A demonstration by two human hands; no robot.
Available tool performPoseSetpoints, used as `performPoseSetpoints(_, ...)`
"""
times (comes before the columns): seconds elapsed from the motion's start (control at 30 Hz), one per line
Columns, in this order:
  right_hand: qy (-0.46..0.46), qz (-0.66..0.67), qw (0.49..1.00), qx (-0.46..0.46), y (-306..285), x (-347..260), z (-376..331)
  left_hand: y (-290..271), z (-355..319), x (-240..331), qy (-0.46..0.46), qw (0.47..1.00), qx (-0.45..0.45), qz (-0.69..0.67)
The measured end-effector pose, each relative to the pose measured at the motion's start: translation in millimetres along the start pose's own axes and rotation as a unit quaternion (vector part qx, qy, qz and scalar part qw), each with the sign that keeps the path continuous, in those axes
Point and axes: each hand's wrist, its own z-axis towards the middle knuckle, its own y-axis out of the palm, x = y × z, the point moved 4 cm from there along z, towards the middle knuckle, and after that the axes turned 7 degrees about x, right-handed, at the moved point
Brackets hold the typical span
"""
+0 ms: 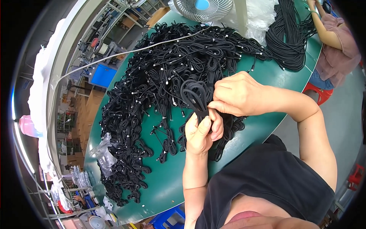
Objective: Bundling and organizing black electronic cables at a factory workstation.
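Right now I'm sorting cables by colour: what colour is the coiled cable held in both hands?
Black coiled cable, clearest in the head view.

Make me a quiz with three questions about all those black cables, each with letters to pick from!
1. Where does the big heap of cables lie?
A on the floor
B on the green table
C in a box

2. What colour is the coiled cable in the hands?
A black
B red
C white

3. How is that cable held?
A it hangs free
B both hands grip it
C one foot pins it

Answers: 1 B, the heap spreads over the tabletop. 2 A, the coil is black. 3 B, the left hand pinches it below while the right hand grips beside it.
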Motion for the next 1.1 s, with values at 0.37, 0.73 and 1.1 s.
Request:
performPoseSetpoints(0.37, 0.028, 0.104, 0.992, -0.066, 19.3, 4.0, -7.6, -19.8, 2.5, 2.9, 0.039, 0.959, 0.116, 0.255)
performPoseSetpoints(0.73, 0.205, 0.310, 0.924, -0.088, 34.6, 23.1, -15.0, -9.7, -1.1, -3.9, 0.100, 0.804, 0.128, 0.572)
performPoseSetpoints(1.1, 0.165, 0.233, 0.958, 0.029, 11.0, 26.4, -4.6, -21.0, 0.3, -5.3, 0.007, 0.848, 0.156, 0.507)
